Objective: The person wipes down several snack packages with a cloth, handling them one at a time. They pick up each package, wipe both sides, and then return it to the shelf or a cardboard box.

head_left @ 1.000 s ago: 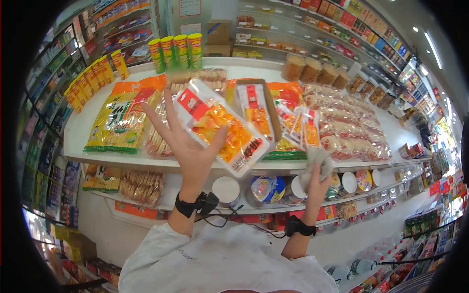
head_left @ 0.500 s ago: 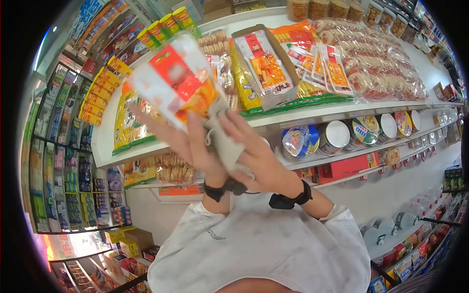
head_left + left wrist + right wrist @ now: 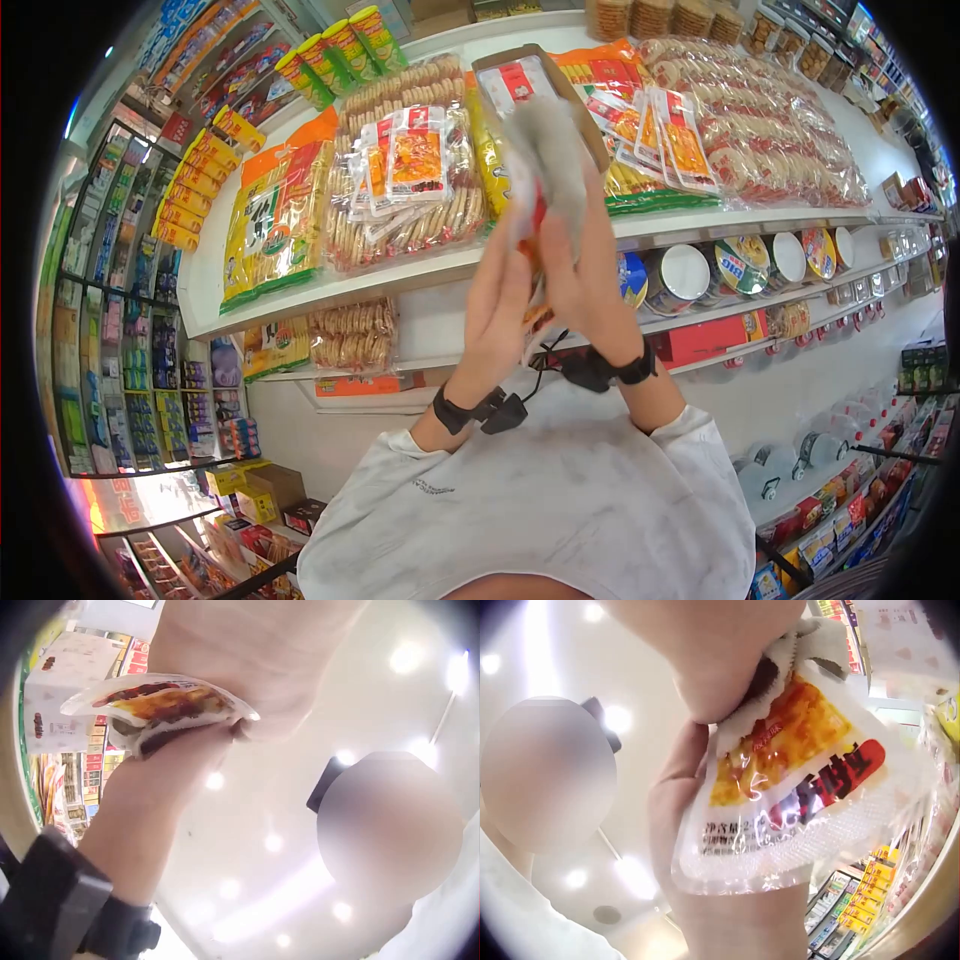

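I hold a clear snack packet (image 3: 532, 228) with orange and red print upright between both hands, in front of the top shelf. My left hand (image 3: 497, 290) backs the packet on its left side, fingers pointing up and thumb at its edge. My right hand (image 3: 590, 270) grips a grey cloth (image 3: 552, 150) and presses it against the packet's upper part. In the left wrist view the packet (image 3: 169, 705) shows edge-on under my left hand (image 3: 255, 645). The right wrist view has my right hand (image 3: 705, 652) bunching the cloth (image 3: 810, 637) on top of the packet (image 3: 802, 787).
Behind my hands, the white top shelf (image 3: 400, 275) carries biscuit packs (image 3: 410, 215), yellow-green bags (image 3: 275, 220), an open carton (image 3: 585, 130) of similar packets and more wrapped snacks to the right. Round tins (image 3: 690, 272) line the shelf below. Tall racks stand at left.
The packet has swung from tilted at upper left to upright between my palms. My right hand with the cloth has moved up onto its top. The shelf behind has come into view.
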Action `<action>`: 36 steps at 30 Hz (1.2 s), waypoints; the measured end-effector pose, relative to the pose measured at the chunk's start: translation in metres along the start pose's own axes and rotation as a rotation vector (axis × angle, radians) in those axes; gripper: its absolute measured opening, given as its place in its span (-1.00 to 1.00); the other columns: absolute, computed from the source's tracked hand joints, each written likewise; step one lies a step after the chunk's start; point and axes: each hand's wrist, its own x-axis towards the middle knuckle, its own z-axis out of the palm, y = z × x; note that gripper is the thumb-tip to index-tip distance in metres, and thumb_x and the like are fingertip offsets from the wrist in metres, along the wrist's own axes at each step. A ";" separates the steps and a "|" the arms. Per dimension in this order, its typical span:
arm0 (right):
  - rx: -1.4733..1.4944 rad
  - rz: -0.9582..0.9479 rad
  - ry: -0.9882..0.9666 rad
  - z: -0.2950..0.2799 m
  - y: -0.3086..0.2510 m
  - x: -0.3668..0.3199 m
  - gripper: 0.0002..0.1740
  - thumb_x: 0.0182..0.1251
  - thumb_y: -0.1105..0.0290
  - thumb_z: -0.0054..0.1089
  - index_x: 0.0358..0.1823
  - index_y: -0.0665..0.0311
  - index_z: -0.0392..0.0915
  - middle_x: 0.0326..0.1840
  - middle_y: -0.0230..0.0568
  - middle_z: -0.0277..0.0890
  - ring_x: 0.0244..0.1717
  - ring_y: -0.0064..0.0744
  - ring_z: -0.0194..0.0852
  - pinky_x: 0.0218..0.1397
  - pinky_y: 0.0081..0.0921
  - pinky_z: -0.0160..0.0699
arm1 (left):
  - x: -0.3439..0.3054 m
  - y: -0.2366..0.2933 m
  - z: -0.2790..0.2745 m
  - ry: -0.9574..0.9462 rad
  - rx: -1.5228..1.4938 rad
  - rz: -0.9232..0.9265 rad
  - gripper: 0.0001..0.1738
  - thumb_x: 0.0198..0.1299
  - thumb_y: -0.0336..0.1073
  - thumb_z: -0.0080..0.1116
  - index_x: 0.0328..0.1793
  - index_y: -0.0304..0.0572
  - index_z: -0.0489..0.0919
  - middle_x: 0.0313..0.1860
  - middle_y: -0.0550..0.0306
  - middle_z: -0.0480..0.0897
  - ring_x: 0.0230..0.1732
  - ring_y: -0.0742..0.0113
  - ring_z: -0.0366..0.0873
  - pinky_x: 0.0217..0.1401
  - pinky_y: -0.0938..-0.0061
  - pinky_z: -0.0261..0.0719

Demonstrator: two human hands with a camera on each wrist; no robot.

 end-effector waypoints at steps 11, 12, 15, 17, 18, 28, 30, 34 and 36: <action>0.046 0.279 0.001 -0.005 0.011 -0.057 -0.68 0.51 0.39 0.03 0.16 0.42 0.48 0.25 -0.07 0.52 0.26 -0.18 0.44 0.28 -0.33 0.41 | 0.037 0.012 -0.024 0.427 -0.589 -0.016 -0.50 0.49 -0.31 -0.02 0.45 -0.44 0.29 0.35 -0.04 0.38 0.29 0.31 0.45 0.32 0.45 0.42; 0.217 0.518 0.031 -0.012 0.009 -0.060 -0.69 0.49 0.41 0.07 0.15 0.42 0.48 0.16 -0.10 0.56 0.20 -0.29 0.46 0.22 -0.38 0.43 | 0.035 0.012 -0.018 0.446 -0.534 0.009 -0.51 0.50 -0.30 -0.02 0.44 -0.43 0.30 0.33 -0.02 0.41 0.28 0.33 0.45 0.32 0.45 0.42; 0.326 0.488 -0.037 -0.004 -0.014 -0.061 -0.71 0.47 0.46 0.12 0.13 0.44 0.47 -0.02 -0.21 0.59 0.03 -0.50 0.46 0.06 -0.45 0.47 | 0.035 -0.001 -0.006 0.370 -0.219 0.079 -0.48 0.52 -0.29 -0.05 0.49 -0.40 0.22 0.36 0.01 0.40 0.34 0.30 0.40 0.38 0.44 0.36; 0.267 0.402 -0.047 0.008 -0.013 -0.067 -0.70 0.48 0.47 0.09 0.14 0.47 0.46 -0.05 -0.13 0.61 -0.09 -0.40 0.55 0.00 -0.42 0.50 | 0.039 -0.010 0.001 0.318 -0.034 0.186 -0.41 0.51 -0.28 -0.04 0.55 -0.40 0.14 0.46 0.00 0.33 0.44 0.21 0.32 0.47 0.36 0.25; 0.196 0.359 -0.036 0.007 -0.007 -0.069 -0.70 0.48 0.48 0.07 0.15 0.48 0.45 -0.06 -0.09 0.61 -0.11 -0.34 0.57 -0.01 -0.41 0.51 | 0.042 -0.014 -0.001 0.317 0.165 0.291 -0.37 0.49 -0.29 -0.01 0.57 -0.40 0.11 0.49 -0.01 0.30 0.47 0.19 0.29 0.49 0.33 0.22; -0.237 -0.193 -0.286 0.017 -0.011 -0.040 -0.31 0.45 0.00 -0.08 0.41 0.39 0.35 0.62 0.26 -0.06 0.61 0.30 -0.13 0.59 0.12 -0.19 | 0.009 -0.004 -0.016 0.002 -0.641 -0.249 -0.07 0.43 0.43 -0.50 0.63 -0.14 0.04 0.50 0.04 0.32 0.43 0.23 0.36 0.48 0.32 0.31; -0.416 -0.299 -0.266 0.013 -0.009 -0.020 -0.33 0.44 0.00 -0.09 0.40 0.32 0.39 0.60 0.23 -0.01 0.60 0.25 -0.06 0.56 0.20 -0.15 | 0.003 -0.008 -0.004 0.099 -0.461 -0.260 -0.07 0.42 0.45 -0.51 0.63 -0.11 0.04 0.50 0.09 0.33 0.41 0.27 0.37 0.47 0.34 0.32; -0.591 -0.266 -0.225 0.006 -0.016 0.012 -0.40 0.33 0.20 0.04 0.39 0.25 0.43 0.53 0.16 0.15 0.57 0.18 0.04 0.56 0.22 -0.15 | 0.001 -0.026 -0.012 -0.068 -0.432 -0.350 -0.09 0.45 0.37 -0.43 0.66 -0.15 -0.07 0.49 0.08 0.32 0.40 0.30 0.35 0.46 0.36 0.28; -0.535 -0.234 -0.191 0.007 -0.014 0.018 -0.38 0.33 0.32 0.04 0.44 0.29 0.35 0.52 0.18 0.15 0.56 0.21 0.04 0.56 0.14 -0.09 | 0.002 -0.029 -0.016 -0.129 -0.535 -0.348 -0.11 0.49 0.31 -0.37 0.67 -0.18 -0.10 0.45 0.08 0.35 0.29 0.34 0.44 0.34 0.41 0.40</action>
